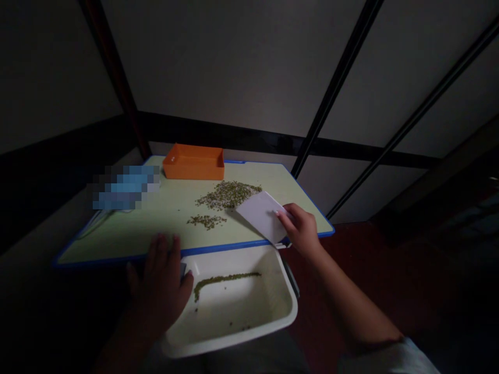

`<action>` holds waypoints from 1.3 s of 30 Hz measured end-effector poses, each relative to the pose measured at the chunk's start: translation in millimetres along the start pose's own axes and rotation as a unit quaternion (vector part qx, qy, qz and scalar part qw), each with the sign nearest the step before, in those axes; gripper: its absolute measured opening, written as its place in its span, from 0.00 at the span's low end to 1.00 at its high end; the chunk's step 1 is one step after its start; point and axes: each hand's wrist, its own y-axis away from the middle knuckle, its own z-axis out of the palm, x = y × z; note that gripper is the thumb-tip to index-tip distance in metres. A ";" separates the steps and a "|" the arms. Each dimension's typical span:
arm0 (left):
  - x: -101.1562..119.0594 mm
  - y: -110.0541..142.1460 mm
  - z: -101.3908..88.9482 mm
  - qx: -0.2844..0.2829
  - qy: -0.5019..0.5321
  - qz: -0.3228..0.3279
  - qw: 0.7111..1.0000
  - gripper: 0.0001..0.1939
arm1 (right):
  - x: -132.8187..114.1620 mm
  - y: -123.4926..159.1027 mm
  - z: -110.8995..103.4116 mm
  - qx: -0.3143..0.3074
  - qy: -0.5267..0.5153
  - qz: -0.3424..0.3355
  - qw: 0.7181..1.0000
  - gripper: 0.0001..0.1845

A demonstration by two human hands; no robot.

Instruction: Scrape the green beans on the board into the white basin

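My right hand pinches a thin white card, tilted over the table's front right part. The card's far edge is beside a loose pile of small green bean-like grains. A smaller patch of grains lies nearer the front edge. My left hand has its fingers spread at the table's front edge, with the thumb over the left rim of a white tub. Inside the tub, a curved line of green grains runs along the far side, with a few stray ones near the front.
The pale table has a blue rim. An orange open box stands at its back left. A blurred-out blue item lies at the left, with a thin cord beside it. A panelled wall rises behind; the floor is dark red.
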 end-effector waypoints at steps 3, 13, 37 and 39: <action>-1.8 0.3 -1.0 -0.025 0.017 -0.006 1.000 0.31 | -1.1 21.2 8.4 -0.006 -0.167 0.075 0.983 0.17; -7.0 -1.8 4.2 -0.024 0.130 -0.022 0.991 0.31 | 1.7 93.5 1.1 -0.017 -0.405 0.323 0.855 0.20; -27.2 -8.9 16.9 0.028 0.323 0.053 0.945 0.30 | -5.4 89.0 46.2 -0.007 -0.513 0.285 0.810 0.24; -25.1 -8.3 15.3 0.030 0.332 0.052 0.941 0.31 | -5.2 87.4 47.4 -0.001 -0.508 0.284 0.813 0.24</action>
